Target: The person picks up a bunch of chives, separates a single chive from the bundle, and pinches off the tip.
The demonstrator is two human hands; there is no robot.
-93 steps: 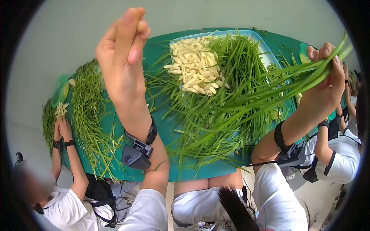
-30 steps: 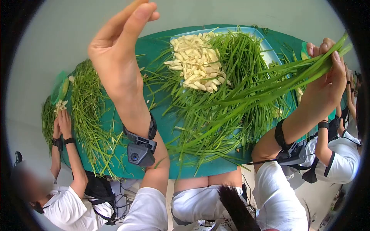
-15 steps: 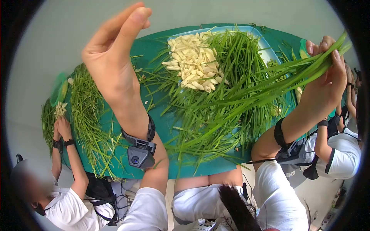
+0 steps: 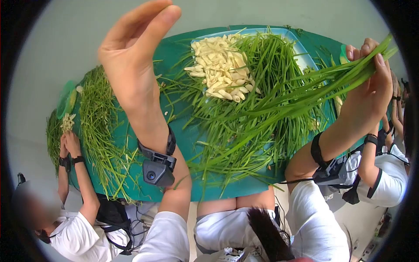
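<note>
Towards the far edge of the green tabletop (image 4: 185,146), a blue-rimmed tray (image 4: 305,53) carries pale, elongated pieces (image 4: 220,65) on its left and a thick pile of green leaves (image 4: 270,67) beside them; the pile spills over the tray's near rim towards the table's near edge. Above the tabletop's right side, the right hand (image 4: 373,83) is clamped on a bunch of long leaves (image 4: 321,87), thumb against fingers, with the free lengths slanting down across the pile. The left hand (image 4: 135,56) is raised left of the tray, its thumb close to the curled fingers; whether the tips meet, or pinch anything thin, cannot be told. Nearer the left edge lies a loose heap of greens (image 4: 98,105), and beyond it another person's hands (image 4: 70,143) are just beside small pale pieces (image 4: 67,122).

As a judgement, the bunch is best managed with a light, even pinch close to its gathered end, firm enough to stop single leaves slipping without crushing them. Raising it slowly should limit tangling, since the free lengths overlap the pile.
</note>
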